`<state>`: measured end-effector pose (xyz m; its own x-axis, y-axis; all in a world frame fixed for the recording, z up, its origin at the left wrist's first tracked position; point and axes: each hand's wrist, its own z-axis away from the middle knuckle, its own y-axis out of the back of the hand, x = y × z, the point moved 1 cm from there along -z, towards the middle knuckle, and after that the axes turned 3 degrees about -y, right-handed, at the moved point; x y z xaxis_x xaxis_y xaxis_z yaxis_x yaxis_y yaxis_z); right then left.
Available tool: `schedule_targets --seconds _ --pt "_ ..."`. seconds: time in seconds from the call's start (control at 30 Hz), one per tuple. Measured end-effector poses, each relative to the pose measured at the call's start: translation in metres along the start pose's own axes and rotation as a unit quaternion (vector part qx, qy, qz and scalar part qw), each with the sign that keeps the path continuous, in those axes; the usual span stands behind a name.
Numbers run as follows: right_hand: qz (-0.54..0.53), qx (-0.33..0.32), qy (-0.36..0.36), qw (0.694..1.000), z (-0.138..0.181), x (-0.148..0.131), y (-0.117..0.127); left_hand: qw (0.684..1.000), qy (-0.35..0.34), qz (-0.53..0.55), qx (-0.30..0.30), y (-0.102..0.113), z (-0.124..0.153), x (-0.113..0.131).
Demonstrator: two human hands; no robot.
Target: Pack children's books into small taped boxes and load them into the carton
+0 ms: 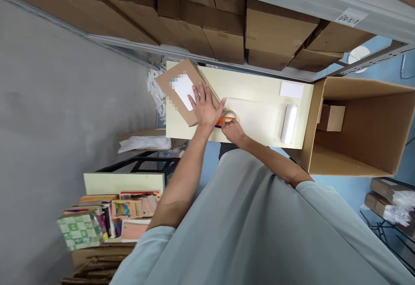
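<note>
Left hand (205, 105) lies flat, fingers spread, pressing on the brown cardboard parcel (181, 97) at the left end of the pale table (259, 90), covering part of its white label (183, 90). Right hand (231, 130) sits just beside it, fingers curled around the orange tape dispenser (226, 118) at the parcel's near corner. Further right on the table lie a white roll (289, 123) and a white slip (291, 90); past the table's edge, a big open carton (363, 125).

Probably a stockroom: shelved cartons (279, 34), packing table (259, 86).
</note>
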<state>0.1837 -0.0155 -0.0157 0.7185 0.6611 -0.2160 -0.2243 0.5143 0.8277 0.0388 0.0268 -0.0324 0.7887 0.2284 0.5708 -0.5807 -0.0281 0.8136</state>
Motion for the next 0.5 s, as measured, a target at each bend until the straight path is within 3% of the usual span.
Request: schedule_targets --seconds 0.1,0.23,0.4,0.5 --pt "-0.013 0.006 -0.006 1.000 -0.001 -0.011 -0.007 0.999 0.014 0.012 0.030 -0.014 0.018 0.007" --pt "-0.014 -0.009 0.011 1.000 0.024 0.005 -0.023 1.000 0.000 0.023 0.009 -0.013 0.024 0.004" --pt "0.009 -0.080 -0.049 0.996 0.083 0.080 -0.032 1.000 -0.005 0.027 -0.002 -0.009 0.020 0.000" --pt "0.033 -0.059 -0.098 0.993 0.097 0.131 -0.019 0.999 -0.021 0.035 -0.001 -0.008 0.021 -0.001"
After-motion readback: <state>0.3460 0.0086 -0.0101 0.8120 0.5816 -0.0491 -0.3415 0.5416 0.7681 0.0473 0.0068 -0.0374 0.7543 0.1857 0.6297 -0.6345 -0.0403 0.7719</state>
